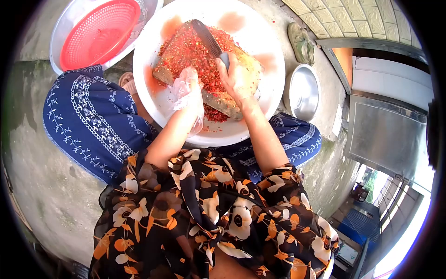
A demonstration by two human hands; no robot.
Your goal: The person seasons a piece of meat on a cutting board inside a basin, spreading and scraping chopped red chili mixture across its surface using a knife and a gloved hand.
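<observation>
Where the frame curves off at upper left, red plastic colander (98, 31) nested in a metal basin (62, 28), rim cut by the edge. Toward centre, left hand (188, 90) in a clear glove, fingers loosely curled, resting on the wooden chopping block (204, 69) beside chopped red chilli (190, 49); grip unclear. Block inside a white basin (267, 88). Right hand (239, 79) closed round a cleaver (207, 37), handle hidden. Further right, small steel bowl (302, 93).
</observation>
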